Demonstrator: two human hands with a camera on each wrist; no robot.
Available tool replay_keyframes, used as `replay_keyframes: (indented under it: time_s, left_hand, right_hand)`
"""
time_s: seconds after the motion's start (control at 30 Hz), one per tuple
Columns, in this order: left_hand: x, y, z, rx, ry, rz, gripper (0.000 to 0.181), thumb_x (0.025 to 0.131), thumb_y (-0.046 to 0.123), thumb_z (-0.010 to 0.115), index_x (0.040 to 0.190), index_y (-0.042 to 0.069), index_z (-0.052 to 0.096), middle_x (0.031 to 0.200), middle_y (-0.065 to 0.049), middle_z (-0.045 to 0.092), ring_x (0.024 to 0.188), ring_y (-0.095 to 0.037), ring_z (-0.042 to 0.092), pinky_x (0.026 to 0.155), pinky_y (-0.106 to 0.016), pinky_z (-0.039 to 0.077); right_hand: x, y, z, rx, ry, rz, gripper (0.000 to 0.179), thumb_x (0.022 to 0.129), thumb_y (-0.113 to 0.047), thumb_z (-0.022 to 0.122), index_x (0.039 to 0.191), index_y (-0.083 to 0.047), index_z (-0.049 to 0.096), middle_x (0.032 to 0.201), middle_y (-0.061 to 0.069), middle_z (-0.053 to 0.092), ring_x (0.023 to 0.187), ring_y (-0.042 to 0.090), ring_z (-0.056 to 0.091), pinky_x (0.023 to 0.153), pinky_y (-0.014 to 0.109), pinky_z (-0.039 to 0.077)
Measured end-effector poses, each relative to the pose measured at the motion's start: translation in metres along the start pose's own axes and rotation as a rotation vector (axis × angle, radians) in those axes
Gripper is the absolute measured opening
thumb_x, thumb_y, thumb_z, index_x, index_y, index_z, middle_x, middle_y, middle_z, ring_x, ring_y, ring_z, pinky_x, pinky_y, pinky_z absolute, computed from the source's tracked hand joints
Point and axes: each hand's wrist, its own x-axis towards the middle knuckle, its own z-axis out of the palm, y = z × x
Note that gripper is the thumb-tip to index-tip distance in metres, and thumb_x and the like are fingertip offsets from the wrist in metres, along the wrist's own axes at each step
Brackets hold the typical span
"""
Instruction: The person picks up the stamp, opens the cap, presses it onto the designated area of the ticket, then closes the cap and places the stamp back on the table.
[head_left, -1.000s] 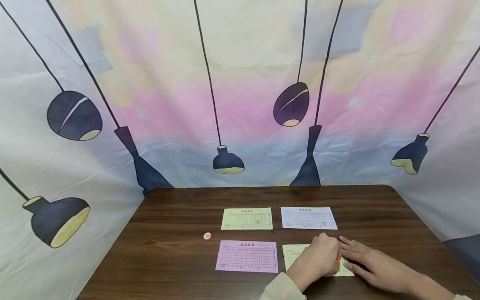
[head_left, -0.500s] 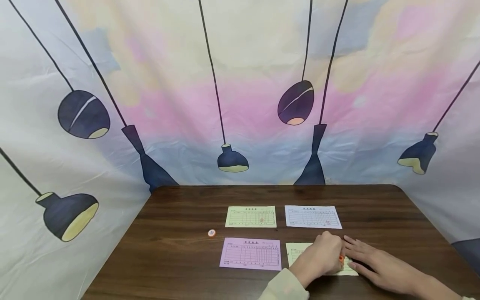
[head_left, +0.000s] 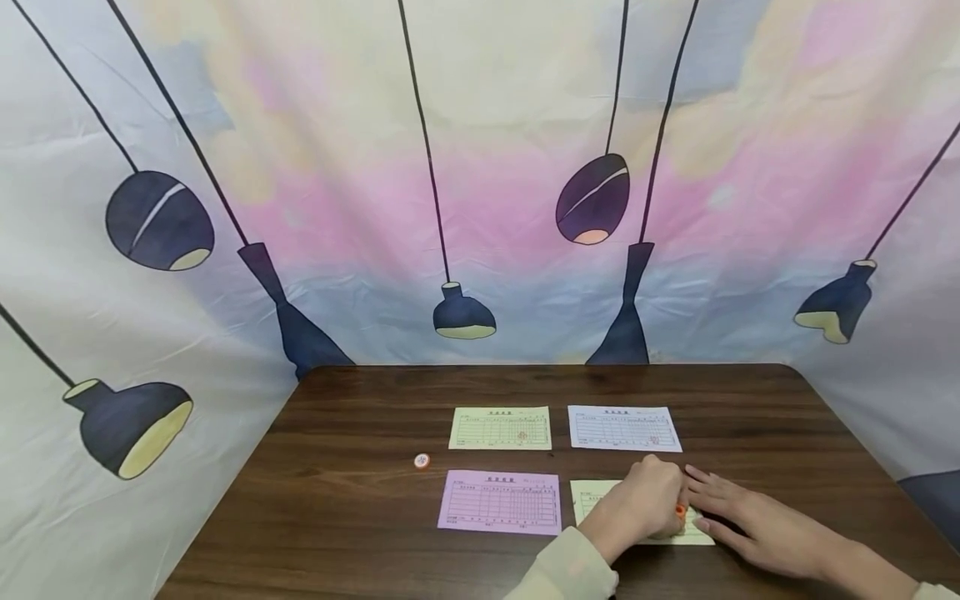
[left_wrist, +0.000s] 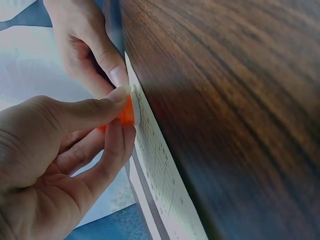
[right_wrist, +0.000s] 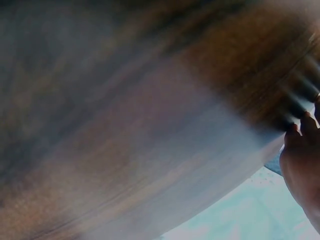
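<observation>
My left hand (head_left: pixel 637 504) pinches a small orange stamp (left_wrist: pixel 128 111) between thumb and fingers. The stamp's white base meets the pale yellow-green printed form (head_left: pixel 592 493) at the near right of the table, and the hand covers much of that sheet. Fingers extended, my right hand (head_left: pixel 772 525) rests along the form's right edge; in the left wrist view its thumb lies close to the stamp. Left of this form lies a purple printed form (head_left: pixel 498 502). A small round orange-and-white piece (head_left: pixel 422 461), perhaps a cap, sits beyond the purple form's upper left corner.
Behind, a second yellow-green form (head_left: pixel 499 428) and a bluish-white form (head_left: pixel 624 428) lie side by side, each with a small red mark at lower right. The dark wooden table (head_left: pixel 337 500) ends at a patterned cloth backdrop (head_left: pixel 510 208).
The head view has shifted slightly. Both hands keep their places on the near right form, the left still holding the stamp against it.
</observation>
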Motion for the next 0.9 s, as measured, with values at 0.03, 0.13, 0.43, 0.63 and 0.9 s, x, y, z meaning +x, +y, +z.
replay_keyframes:
  time_s: [0.03, 0.13, 0.43, 0.63, 0.9]
  left_hand:
    - [0.000, 0.000, 0.000, 0.002, 0.001, 0.000, 0.031, 0.083, 0.019, 0.084, 0.062, 0.026, 0.062, 0.066, 0.017, 0.056, 0.063, 0.000, 0.049, 0.053, -0.014, 0.040]
    - [0.000, 0.000, 0.001, -0.002, 0.003, -0.009, 0.029, 0.083, 0.020, 0.084, 0.064, 0.028, 0.063, 0.068, 0.018, 0.057, 0.064, 0.000, 0.050, 0.054, -0.014, 0.040]
    - [-0.001, -0.001, 0.003, 0.001, 0.024, -0.010, 0.030, 0.081, 0.025, 0.087, 0.064, 0.028, 0.062, 0.067, 0.017, 0.058, 0.066, 0.000, 0.052, 0.056, -0.015, 0.041]
    - [-0.004, -0.005, 0.004, 0.063, 0.043, 0.074, 0.020, 0.085, 0.031, 0.087, 0.074, 0.029, 0.070, 0.066, 0.018, 0.056, 0.062, 0.002, 0.049, 0.057, -0.014, 0.038]
    - [-0.014, -0.010, 0.006, 0.124, 0.068, 0.158, 0.007, 0.093, 0.034, 0.081, 0.091, 0.031, 0.075, 0.069, 0.019, 0.058, 0.058, 0.005, 0.046, 0.053, -0.013, 0.039]
  right_hand:
    - [0.000, 0.000, 0.000, -0.006, -0.001, 0.000, 0.047, 0.109, -0.043, 0.054, 0.156, -0.036, 0.050, 0.162, 0.001, 0.048, 0.150, -0.002, 0.030, 0.102, 0.031, 0.057]
    - [0.001, 0.000, -0.001, -0.019, -0.003, 0.001, 0.047, 0.109, -0.043, 0.054, 0.155, -0.036, 0.050, 0.161, 0.002, 0.050, 0.149, 0.003, 0.037, 0.101, 0.033, 0.057]
    - [0.001, -0.001, -0.002, -0.031, -0.002, -0.006, 0.046, 0.109, -0.043, 0.055, 0.154, -0.035, 0.052, 0.159, 0.005, 0.052, 0.149, 0.003, 0.038, 0.100, 0.034, 0.058]
    - [0.001, 0.001, 0.000, 0.009, -0.017, -0.004, 0.048, 0.109, -0.042, 0.054, 0.157, -0.036, 0.048, 0.161, 0.006, 0.052, 0.150, -0.005, 0.025, 0.101, 0.032, 0.057]
    - [0.000, 0.001, 0.003, 0.002, -0.009, -0.002, 0.050, 0.109, -0.042, 0.055, 0.158, -0.035, 0.047, 0.163, 0.000, 0.050, 0.145, -0.023, 0.004, 0.098, 0.033, 0.058]
